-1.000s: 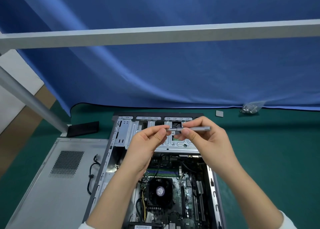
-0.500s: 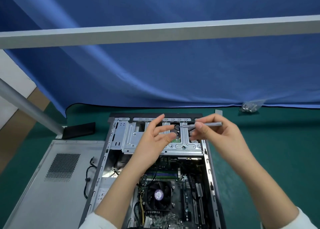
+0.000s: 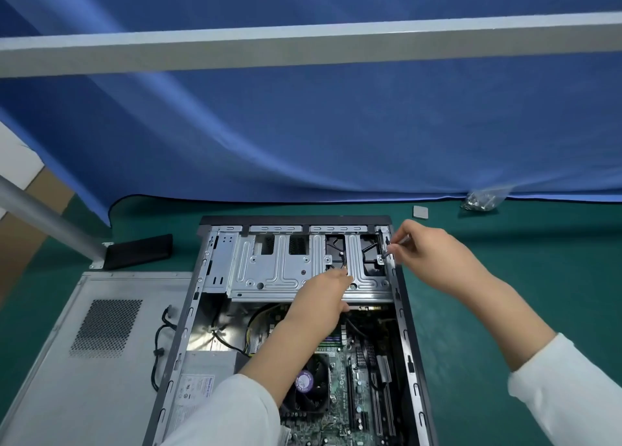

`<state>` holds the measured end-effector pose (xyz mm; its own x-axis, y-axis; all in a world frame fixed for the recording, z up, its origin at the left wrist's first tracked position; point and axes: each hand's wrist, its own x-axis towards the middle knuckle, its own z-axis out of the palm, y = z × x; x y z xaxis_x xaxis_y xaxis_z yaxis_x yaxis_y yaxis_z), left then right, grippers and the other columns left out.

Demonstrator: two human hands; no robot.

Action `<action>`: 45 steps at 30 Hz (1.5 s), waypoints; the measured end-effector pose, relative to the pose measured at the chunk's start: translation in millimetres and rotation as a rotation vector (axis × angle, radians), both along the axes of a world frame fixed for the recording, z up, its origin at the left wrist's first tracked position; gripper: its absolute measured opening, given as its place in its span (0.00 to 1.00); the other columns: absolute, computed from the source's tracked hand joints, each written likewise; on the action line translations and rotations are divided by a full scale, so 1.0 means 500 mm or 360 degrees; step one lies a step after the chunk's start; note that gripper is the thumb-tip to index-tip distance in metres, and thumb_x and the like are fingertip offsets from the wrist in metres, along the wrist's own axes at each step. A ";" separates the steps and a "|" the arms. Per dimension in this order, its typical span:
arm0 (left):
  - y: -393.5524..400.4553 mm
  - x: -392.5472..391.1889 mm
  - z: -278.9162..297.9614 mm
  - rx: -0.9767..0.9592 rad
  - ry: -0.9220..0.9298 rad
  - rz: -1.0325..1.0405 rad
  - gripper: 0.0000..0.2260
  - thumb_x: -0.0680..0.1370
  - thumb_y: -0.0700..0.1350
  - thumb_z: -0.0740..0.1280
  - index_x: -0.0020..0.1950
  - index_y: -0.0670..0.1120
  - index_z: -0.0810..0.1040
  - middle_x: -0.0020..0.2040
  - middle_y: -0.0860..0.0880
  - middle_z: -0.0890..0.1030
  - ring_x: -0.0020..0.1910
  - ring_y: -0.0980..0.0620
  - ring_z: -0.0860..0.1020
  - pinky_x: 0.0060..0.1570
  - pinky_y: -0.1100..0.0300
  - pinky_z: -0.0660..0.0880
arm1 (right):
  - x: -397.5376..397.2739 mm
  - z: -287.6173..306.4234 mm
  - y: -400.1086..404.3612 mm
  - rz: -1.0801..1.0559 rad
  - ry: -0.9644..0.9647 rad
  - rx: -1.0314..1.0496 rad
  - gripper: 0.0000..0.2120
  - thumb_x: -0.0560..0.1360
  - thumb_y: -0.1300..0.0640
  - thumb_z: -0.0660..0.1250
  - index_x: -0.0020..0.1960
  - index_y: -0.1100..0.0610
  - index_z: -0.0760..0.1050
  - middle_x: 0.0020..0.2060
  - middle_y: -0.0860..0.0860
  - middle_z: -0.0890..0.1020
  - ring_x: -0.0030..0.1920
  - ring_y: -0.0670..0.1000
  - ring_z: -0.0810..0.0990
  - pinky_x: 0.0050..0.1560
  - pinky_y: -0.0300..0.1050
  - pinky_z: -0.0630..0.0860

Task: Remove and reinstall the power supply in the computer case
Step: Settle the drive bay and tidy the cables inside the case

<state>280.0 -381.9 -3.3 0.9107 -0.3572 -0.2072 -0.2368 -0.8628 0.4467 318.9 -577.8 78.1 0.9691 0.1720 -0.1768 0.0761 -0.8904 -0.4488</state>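
Grey sheet metal is framing the open computer case (image 3: 409, 344), which is lying on the green mat with the power supply (image 3: 198, 383) sitting in its near-left corner beside the motherboard fan (image 3: 308, 388). Further in, the left hand (image 3: 323, 294) is resting on the drive cage (image 3: 269, 270), its fingers hidden. At the case's far-right rim the right hand (image 3: 430, 253) is pinching a screwdriver (image 3: 395, 246), and beyond that corner a bag of screws (image 3: 479, 200) is lying apart.

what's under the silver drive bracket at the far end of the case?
Through the cutouts of the drive bracket, dark plastic parts show on the right and perforated mesh in the two left openings. The rest is covered by the sheet metal and by the left hand resting on the bracket's near edge.
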 end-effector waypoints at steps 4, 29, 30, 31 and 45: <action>-0.003 -0.010 -0.006 -0.0046 -0.0056 0.0008 0.20 0.77 0.35 0.65 0.69 0.43 0.71 0.75 0.47 0.64 0.75 0.50 0.60 0.70 0.60 0.58 | 0.010 -0.012 0.000 0.0020 0.0038 -0.0046 0.04 0.78 0.49 0.62 0.47 0.49 0.71 0.46 0.42 0.81 0.46 0.50 0.79 0.44 0.48 0.76; -0.008 -0.012 -0.008 -0.0117 -0.0069 0.0104 0.24 0.76 0.35 0.67 0.71 0.44 0.69 0.75 0.45 0.65 0.74 0.49 0.61 0.71 0.61 0.57 | 0.027 -0.034 0.004 0.0096 0.0101 -0.0048 0.02 0.79 0.52 0.61 0.49 0.50 0.69 0.42 0.44 0.80 0.45 0.52 0.78 0.47 0.51 0.77; -0.009 -0.013 -0.009 -0.0133 -0.0063 0.0125 0.24 0.76 0.34 0.67 0.72 0.44 0.69 0.75 0.46 0.65 0.74 0.50 0.61 0.71 0.61 0.56 | 0.029 -0.033 0.005 0.0094 0.0109 -0.0058 0.02 0.79 0.53 0.61 0.49 0.50 0.70 0.42 0.45 0.80 0.45 0.52 0.78 0.48 0.51 0.77; -0.009 -0.014 -0.009 -0.0145 -0.0055 0.0145 0.24 0.76 0.34 0.66 0.72 0.44 0.69 0.75 0.46 0.65 0.74 0.50 0.61 0.71 0.62 0.56 | 0.031 -0.032 0.006 0.0094 0.0118 -0.0062 0.02 0.79 0.53 0.61 0.49 0.51 0.70 0.42 0.45 0.81 0.45 0.52 0.78 0.48 0.51 0.77; -0.033 -0.139 -0.009 -0.1745 0.0843 0.1730 0.08 0.77 0.40 0.68 0.55 0.42 0.76 0.50 0.44 0.81 0.44 0.53 0.81 0.47 0.62 0.78 | 0.048 -0.021 0.014 0.0215 0.0174 -0.0371 0.06 0.76 0.60 0.59 0.49 0.49 0.71 0.46 0.47 0.81 0.46 0.54 0.78 0.43 0.49 0.77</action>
<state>210.5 -398.2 -7.6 0.7315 0.1904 -0.6547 0.6069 0.2559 0.7525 342.7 -571.0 67.8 0.9132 0.2410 -0.3286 0.1637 -0.9555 -0.2456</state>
